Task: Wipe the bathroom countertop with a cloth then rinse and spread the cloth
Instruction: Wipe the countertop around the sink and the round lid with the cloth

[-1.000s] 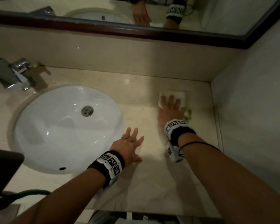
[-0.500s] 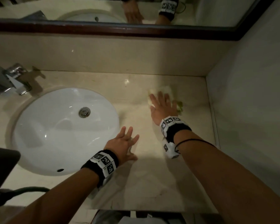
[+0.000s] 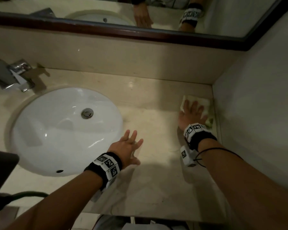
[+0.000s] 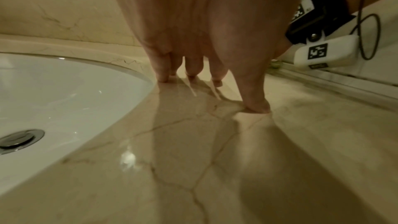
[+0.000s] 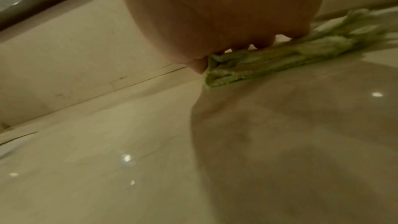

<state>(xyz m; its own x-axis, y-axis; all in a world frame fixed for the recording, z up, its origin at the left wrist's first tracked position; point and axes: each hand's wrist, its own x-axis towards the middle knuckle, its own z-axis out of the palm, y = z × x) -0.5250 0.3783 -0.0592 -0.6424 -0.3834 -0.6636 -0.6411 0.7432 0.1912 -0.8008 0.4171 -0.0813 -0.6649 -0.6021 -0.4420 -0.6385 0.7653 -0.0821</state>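
A folded pale green cloth [image 3: 201, 101] lies on the beige marble countertop [image 3: 156, 180] in the far right corner, against the side wall. My right hand [image 3: 190, 112] lies flat on it with straight fingers, pressing it down. In the right wrist view the cloth [image 5: 269, 64] shows as a layered green edge under the palm. My left hand [image 3: 130, 146] rests with spread straight fingers on the counter just right of the white oval sink [image 3: 40, 130]. Its fingertips [image 4: 257, 106] touch the marble in the left wrist view, and it holds nothing.
A chrome faucet [image 3: 18, 77] stands at the back left of the sink, whose drain plug [image 3: 87, 113] is chrome. A dark-framed mirror [image 3: 140, 34] runs above the backsplash. The white wall [image 3: 256, 113] bounds the counter on the right. A dark object [image 3: 0, 171] and green hose [image 3: 28, 195] sit at the front left.
My right hand slid the cloth left across the counter, then back right into the corner by the wall. The left hand stayed planted beside the sink.
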